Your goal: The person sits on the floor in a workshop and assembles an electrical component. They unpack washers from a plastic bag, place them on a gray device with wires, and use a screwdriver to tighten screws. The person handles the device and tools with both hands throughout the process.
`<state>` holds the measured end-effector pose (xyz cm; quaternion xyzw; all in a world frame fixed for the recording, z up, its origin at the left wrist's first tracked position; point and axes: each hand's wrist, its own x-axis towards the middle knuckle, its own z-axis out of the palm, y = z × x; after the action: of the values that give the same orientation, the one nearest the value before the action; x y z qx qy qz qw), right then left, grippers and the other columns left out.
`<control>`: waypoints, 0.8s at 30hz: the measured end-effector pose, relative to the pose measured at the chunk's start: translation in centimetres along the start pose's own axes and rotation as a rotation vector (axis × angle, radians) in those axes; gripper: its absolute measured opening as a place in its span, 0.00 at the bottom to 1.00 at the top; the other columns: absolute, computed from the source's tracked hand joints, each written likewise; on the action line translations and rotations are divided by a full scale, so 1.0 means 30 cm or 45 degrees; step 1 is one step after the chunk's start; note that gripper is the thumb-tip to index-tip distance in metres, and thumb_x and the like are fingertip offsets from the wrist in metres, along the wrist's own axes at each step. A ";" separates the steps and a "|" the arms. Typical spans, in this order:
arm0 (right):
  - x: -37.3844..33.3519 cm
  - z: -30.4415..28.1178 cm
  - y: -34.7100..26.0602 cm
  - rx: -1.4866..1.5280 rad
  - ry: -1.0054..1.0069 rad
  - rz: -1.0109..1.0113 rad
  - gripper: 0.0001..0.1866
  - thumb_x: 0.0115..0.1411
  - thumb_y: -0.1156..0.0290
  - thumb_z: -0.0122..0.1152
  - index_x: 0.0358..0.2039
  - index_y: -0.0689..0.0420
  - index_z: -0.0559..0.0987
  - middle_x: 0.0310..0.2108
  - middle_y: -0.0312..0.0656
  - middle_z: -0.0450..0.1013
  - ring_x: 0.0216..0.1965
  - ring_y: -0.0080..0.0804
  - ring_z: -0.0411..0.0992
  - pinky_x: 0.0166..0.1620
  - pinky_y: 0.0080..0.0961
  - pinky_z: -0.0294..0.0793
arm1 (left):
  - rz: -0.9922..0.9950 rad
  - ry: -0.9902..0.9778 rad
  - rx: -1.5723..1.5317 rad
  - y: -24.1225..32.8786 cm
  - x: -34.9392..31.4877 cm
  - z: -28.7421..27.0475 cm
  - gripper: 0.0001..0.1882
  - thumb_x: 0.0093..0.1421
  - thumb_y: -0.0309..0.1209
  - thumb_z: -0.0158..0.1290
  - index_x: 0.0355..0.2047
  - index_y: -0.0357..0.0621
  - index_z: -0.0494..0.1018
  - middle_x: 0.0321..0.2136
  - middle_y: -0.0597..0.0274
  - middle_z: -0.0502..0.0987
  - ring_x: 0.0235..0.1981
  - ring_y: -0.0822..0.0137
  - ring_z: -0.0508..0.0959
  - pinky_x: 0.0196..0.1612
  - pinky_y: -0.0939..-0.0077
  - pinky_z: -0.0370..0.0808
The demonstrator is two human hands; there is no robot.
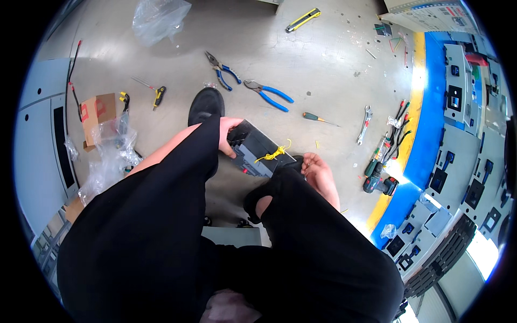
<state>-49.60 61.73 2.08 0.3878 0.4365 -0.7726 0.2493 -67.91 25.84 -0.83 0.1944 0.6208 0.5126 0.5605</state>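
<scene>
Between my knees, a grey and black box-shaped device (253, 151) is held at a tilt over the floor. My left hand (230, 134) grips its left end, thumb on the near side and fingers round the far edge. A bundle of thin yellow wire (273, 154) lies across its top face, with a loose end curling up. At the device's right end, beside my knee, my right hand (319, 173) has its fingertips pinched together. Whatever is in that pinch is too small to make out. The underside of the device is hidden.
On the floor ahead lie needle-nose pliers (222, 70), cutting pliers (269, 96), a screwdriver (318, 118) and a yellow utility knife (302, 20). A wrench (365, 125) and cordless drill (379, 183) are right. Left are a T-handle driver (158, 98), cardboard box (98, 116) and plastic wrap (110, 156).
</scene>
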 end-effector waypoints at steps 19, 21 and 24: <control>0.077 0.201 -0.268 -0.174 -0.400 0.000 0.17 0.75 0.77 0.48 0.60 0.69 0.73 0.52 0.54 0.78 0.50 0.39 0.81 0.56 0.31 0.81 | -0.105 0.136 0.257 -0.011 -0.032 0.037 0.43 0.39 0.19 0.76 0.56 0.42 0.68 0.50 0.53 0.79 0.57 0.59 0.78 0.63 0.67 0.70; 0.092 0.208 -0.268 -0.241 -0.380 0.017 0.16 0.75 0.77 0.48 0.59 0.70 0.73 0.52 0.54 0.79 0.49 0.38 0.81 0.54 0.31 0.81 | -0.063 0.130 0.328 0.027 -0.055 0.039 0.42 0.39 0.20 0.76 0.56 0.42 0.68 0.49 0.52 0.79 0.56 0.57 0.79 0.62 0.66 0.71; 0.127 0.209 -0.253 -0.359 -0.334 0.022 0.16 0.75 0.76 0.49 0.59 0.70 0.74 0.51 0.54 0.79 0.48 0.38 0.82 0.51 0.30 0.82 | -0.031 0.123 0.315 0.028 -0.060 0.036 0.43 0.38 0.21 0.76 0.56 0.41 0.69 0.48 0.52 0.80 0.55 0.55 0.80 0.61 0.66 0.72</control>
<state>-59.68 59.86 4.63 0.2488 0.5009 -0.7455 0.3626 -66.70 25.15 0.97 0.2295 0.7080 0.4338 0.5078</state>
